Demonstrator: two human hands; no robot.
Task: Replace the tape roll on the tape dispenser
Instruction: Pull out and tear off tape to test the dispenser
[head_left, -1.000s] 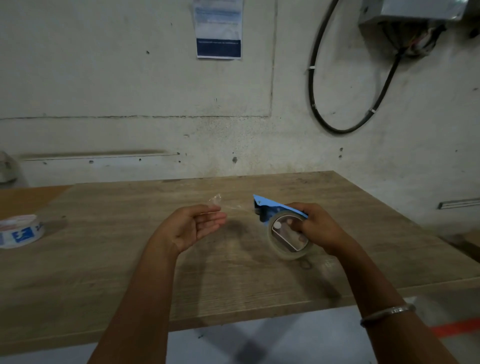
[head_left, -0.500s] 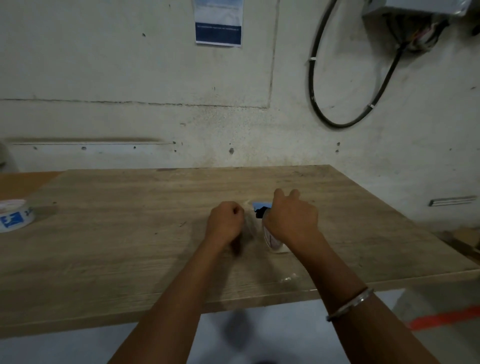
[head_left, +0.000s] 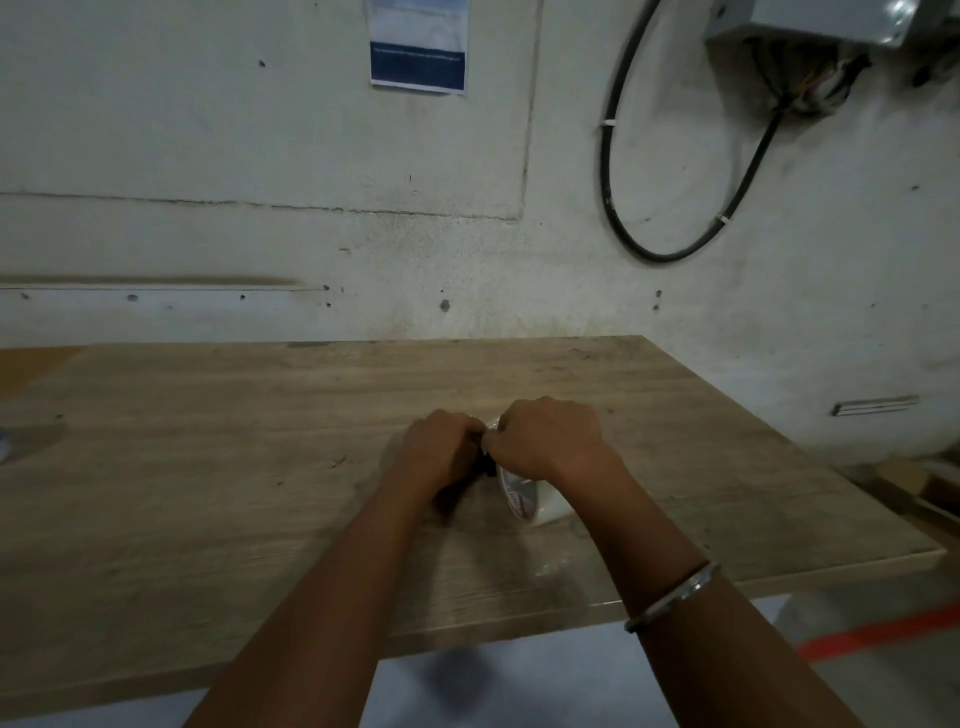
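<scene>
A clear tape roll (head_left: 524, 499) stands on edge on the wooden table (head_left: 208, 467), partly hidden under my right hand (head_left: 545, 439), which grips it from above. My left hand (head_left: 441, 449) is closed right beside it, fingers pressed against a dark part of the tape dispenser (head_left: 485, 465) between the two hands. Most of the dispenser is hidden by my hands. Whether my left hand pinches the tape end or the dispenser body is not visible.
A crumpled bit of clear tape (head_left: 556, 564) lies near the table's front edge. A black cable loop (head_left: 670, 249) and a metal box (head_left: 831, 21) hang on the wall behind. The table's right edge drops to the floor with an orange line (head_left: 883, 631).
My left hand came in from an open pose to a closed one against the dispenser. Both hands now meet over the roll, hiding the blue dispenser. The camera shifted, and the spare roll at left left view.
</scene>
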